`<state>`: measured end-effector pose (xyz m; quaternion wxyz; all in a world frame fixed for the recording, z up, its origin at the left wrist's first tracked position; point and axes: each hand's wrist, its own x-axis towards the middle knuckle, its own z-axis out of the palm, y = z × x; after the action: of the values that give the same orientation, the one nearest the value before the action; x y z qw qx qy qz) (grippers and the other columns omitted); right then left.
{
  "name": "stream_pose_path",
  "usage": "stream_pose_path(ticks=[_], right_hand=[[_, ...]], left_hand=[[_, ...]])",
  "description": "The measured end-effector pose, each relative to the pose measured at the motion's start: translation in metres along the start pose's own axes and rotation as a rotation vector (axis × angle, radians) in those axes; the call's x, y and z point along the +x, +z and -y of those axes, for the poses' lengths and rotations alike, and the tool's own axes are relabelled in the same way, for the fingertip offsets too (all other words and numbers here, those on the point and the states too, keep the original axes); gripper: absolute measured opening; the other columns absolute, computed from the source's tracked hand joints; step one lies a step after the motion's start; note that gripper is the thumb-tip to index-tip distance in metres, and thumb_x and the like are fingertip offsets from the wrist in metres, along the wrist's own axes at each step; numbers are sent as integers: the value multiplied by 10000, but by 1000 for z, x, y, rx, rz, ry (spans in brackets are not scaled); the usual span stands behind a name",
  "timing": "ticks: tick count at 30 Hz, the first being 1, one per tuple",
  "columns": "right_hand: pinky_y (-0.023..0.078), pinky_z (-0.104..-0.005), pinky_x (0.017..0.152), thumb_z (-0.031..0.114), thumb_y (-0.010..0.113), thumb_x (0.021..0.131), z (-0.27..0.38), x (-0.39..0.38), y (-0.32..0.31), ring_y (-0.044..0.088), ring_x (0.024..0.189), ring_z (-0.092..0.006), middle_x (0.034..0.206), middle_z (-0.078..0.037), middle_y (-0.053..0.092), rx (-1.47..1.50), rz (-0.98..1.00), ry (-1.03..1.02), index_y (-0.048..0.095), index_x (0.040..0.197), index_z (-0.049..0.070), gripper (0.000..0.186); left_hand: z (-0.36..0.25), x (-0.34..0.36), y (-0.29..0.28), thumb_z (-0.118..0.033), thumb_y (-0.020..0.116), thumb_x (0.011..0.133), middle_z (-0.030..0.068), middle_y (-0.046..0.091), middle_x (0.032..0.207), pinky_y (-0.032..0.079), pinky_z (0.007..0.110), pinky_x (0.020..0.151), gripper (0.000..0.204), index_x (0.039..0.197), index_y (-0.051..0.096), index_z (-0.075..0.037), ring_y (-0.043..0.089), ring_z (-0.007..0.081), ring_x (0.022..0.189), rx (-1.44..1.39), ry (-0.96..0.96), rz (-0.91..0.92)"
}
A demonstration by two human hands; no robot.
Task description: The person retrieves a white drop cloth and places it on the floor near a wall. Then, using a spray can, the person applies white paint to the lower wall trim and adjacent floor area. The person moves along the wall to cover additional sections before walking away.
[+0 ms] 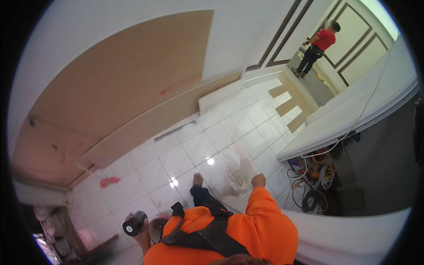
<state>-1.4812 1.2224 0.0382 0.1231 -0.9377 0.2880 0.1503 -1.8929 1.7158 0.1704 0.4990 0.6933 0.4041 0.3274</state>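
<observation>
My left hand [144,226] is wrapped round a black cylindrical object [134,224] with a small pale disc on its end. It is held low at my left side, above the tiled floor. My right hand [258,180] is closed in front of me at the end of an orange sleeve [268,207]. Beside its fingers shows a pale, thin piece [246,170], hard to tell from the floor behind it. Whether the hand grips that piece I cannot tell. A bare foot [198,179] stands on the tiles.
Large brown boards [145,75] lean on the left wall. Cut brown pieces [287,107] lie near the doorway, where a person in a red shirt [324,40] stands beyond. Tangled cables and tools [312,194] lie at the right, below a white ledge [353,132] with a hanging white cord.
</observation>
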Motion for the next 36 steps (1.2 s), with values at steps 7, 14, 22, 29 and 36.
stream_pose_path(ticks=[7,14,22,29,36], right_hand=[[575,-440,911,168,673,889,93,59,-27,713,1075,-385,1139,-238,732,31,111,-2,724,1044,-8,241],[566,-445,920,231,637,925,177,169,-93,715,1050,-386,1075,-241,741,-36,103,-240,764,1061,16,284],[553,-468,917,294,647,934,251,301,-184,706,1009,-424,1078,-274,722,59,-15,-492,765,1148,47,348],[532,-449,952,239,639,940,312,428,-287,701,1037,-400,1087,-228,735,-119,222,-613,758,1161,54,312],[552,-452,884,268,689,925,350,556,-356,701,984,-390,1039,-185,745,-250,430,-913,792,1115,156,243]], left_hand=[[-46,140,160,43,831,747,170,494,1446,451,410,1125,874,1487,367,8,506,282,1336,-85,-74,229],[-73,227,336,-2,869,739,174,528,1401,456,391,1114,874,1472,394,10,529,274,1309,-135,-46,336],[-93,286,522,-67,932,692,106,587,1292,484,354,1040,834,1397,491,4,585,213,1203,-165,-37,547],[-176,327,713,-149,954,696,101,616,1294,479,373,1038,818,1390,537,-36,590,205,1201,-110,2,801],[-210,308,852,-139,958,707,114,610,1333,461,379,1077,835,1419,528,-59,582,228,1241,2,190,795]])
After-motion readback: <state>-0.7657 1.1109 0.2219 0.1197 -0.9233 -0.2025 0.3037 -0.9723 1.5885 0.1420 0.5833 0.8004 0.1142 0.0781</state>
